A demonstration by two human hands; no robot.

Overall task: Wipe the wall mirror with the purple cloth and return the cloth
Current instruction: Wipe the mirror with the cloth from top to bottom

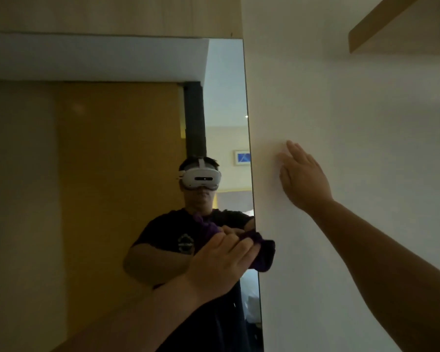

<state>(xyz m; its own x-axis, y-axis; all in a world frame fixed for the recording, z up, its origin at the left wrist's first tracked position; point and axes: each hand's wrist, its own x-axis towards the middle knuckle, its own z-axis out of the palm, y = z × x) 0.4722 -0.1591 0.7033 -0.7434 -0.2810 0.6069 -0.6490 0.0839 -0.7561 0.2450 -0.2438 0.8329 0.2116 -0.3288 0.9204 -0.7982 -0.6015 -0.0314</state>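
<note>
The left hand (221, 260) grips the purple cloth (263, 255) against the wall mirror's (112, 174) right edge; the right hand (302, 179) lies open, flat on the wall (353, 123).

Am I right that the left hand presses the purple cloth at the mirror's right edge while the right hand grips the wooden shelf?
Not quite. In the head view the right hand lies flat and open on the white wall, well below the wooden shelf, not gripping it. The rest holds: the left hand presses the purple cloth at the right edge of the mirror.
</note>
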